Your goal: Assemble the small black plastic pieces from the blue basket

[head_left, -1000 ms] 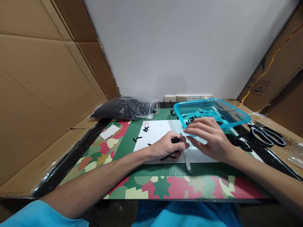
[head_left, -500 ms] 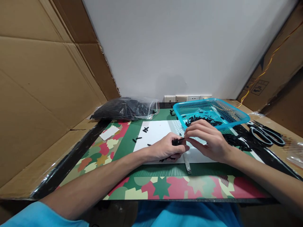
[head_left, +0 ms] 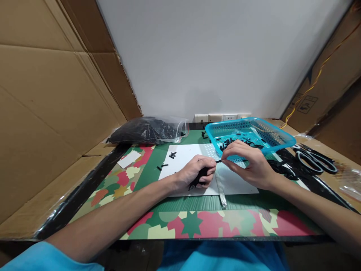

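Note:
My left hand [head_left: 194, 169] is closed around a bunch of small black strips [head_left: 198, 180], whose ends stick out below the fingers. Between its thumb and forefinger and the fingertips of my right hand [head_left: 249, 163] stretches one thin black strip [head_left: 219, 161]. The right thumb and forefinger pinch the far end of that strip. Both hands are above a white sheet [head_left: 183, 158] on the green mat. Under them lies a slim whitish stick-like tool [head_left: 222, 195], its upper part hidden by the left hand. Loose black pieces [head_left: 173, 154] rest on the sheet at the left.
Behind my right hand stands a blue plastic basket [head_left: 282, 140] with many black pieces. Scissors [head_left: 310, 160] and a dark pile [head_left: 283, 168] lie at the right. A clear bag [head_left: 146, 130] full of black material is at the back left. Cardboard [head_left: 56, 94] walls the left side.
My left hand has turned and closed more tightly over the bunch, shifting slightly left. One strip now spans the gap between both hands' fingertips.

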Tool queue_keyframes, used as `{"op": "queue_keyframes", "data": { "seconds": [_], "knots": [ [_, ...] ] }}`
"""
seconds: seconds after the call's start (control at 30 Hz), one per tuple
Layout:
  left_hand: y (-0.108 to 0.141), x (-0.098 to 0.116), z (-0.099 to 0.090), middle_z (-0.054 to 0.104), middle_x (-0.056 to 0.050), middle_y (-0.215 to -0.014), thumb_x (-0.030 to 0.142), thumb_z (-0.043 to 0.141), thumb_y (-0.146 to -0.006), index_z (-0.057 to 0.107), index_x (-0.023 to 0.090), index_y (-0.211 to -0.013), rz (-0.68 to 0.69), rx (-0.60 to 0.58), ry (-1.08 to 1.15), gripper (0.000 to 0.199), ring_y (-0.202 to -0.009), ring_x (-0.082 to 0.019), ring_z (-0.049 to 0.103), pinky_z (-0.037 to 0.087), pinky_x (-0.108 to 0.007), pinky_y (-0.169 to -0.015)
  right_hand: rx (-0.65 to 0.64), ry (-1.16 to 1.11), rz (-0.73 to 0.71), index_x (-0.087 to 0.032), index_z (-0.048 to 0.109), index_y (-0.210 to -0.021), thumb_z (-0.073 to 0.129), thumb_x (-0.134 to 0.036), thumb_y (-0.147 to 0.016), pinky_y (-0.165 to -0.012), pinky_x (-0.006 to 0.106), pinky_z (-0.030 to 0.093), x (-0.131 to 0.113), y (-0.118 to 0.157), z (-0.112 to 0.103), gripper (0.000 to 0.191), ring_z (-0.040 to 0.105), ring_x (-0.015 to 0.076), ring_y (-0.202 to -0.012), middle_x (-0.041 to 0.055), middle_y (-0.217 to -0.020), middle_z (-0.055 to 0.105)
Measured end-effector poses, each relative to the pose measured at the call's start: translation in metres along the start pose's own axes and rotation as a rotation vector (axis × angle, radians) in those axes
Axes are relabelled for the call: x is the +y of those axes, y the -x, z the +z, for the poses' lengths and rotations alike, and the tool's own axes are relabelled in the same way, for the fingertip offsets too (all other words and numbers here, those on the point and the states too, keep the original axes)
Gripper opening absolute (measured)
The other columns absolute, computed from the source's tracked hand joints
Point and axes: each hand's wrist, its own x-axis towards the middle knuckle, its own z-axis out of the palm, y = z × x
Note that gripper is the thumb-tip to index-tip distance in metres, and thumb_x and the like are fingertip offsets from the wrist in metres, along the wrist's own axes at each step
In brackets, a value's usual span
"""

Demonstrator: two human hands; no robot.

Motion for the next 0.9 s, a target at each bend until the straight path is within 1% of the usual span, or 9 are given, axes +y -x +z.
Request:
{"op": "queue_keyframes", "data": {
  "seconds": [0.13,0.3,0.47,0.7,0.9],
  "knots": [
    [-0.0004,-0.0001,-0.0017,0.037,0.007,-0.043,0.033,0.058,-0.088,0.046,0.018,-0.062,0.015,0.006,0.016,0.033,-0.036,-0.006,0.029,0.025,-0.018,-0.037,-0.03,0.005,0.0,-0.021,0.065,-0.096,0.061,-0.016,-0.097,-0.081,0.037,0.049,0.0014,0.0009,-0.0016,0.007,0.059,0.0194,-0.085,0.0038,-0.088,0.069],
    [0.0006,0.0006,-0.0016,0.037,0.007,-0.043,0.03,0.057,-0.087,0.047,0.018,-0.062,0.039,0.005,0.007,0.029,-0.036,-0.006,0.028,0.023,-0.019,-0.037,-0.033,0.018,-0.03,-0.021,0.065,-0.097,0.061,-0.016,-0.098,-0.082,0.038,0.05,0.0024,0.0011,-0.0015,0.007,0.06,0.0197,-0.087,0.0038,-0.089,0.071],
    [0.0014,0.0013,0.0001,0.037,0.008,-0.043,0.031,0.06,-0.084,0.044,0.019,-0.06,0.056,0.016,0.014,0.031,-0.036,-0.005,0.029,0.024,-0.018,-0.037,-0.018,0.032,-0.042,-0.022,0.066,-0.098,0.061,-0.016,-0.099,-0.08,0.037,0.051,0.0029,0.0001,-0.0007,0.008,0.06,0.0202,-0.086,0.0042,-0.089,0.071],
    [0.0018,0.0011,0.0008,0.037,0.008,-0.044,0.03,0.063,-0.081,0.044,0.018,-0.057,0.067,0.047,0.002,0.032,-0.036,-0.005,0.03,0.024,-0.018,-0.036,-0.022,0.037,-0.053,-0.021,0.065,-0.098,0.061,-0.014,-0.098,-0.081,0.037,0.05,0.0051,0.0013,0.0008,0.008,0.06,0.0198,-0.087,0.0041,-0.09,0.071],
    [0.0011,-0.0006,-0.0007,0.036,0.007,-0.043,0.035,0.06,-0.086,0.045,0.018,-0.058,0.041,0.011,0.0,0.035,-0.035,-0.007,0.032,0.024,-0.018,-0.036,-0.046,0.014,0.003,-0.021,0.064,-0.098,0.058,-0.016,-0.1,-0.08,0.036,0.051,0.003,0.0019,-0.0015,0.008,0.058,0.0197,-0.089,0.0047,-0.091,0.069]
  ]
}}
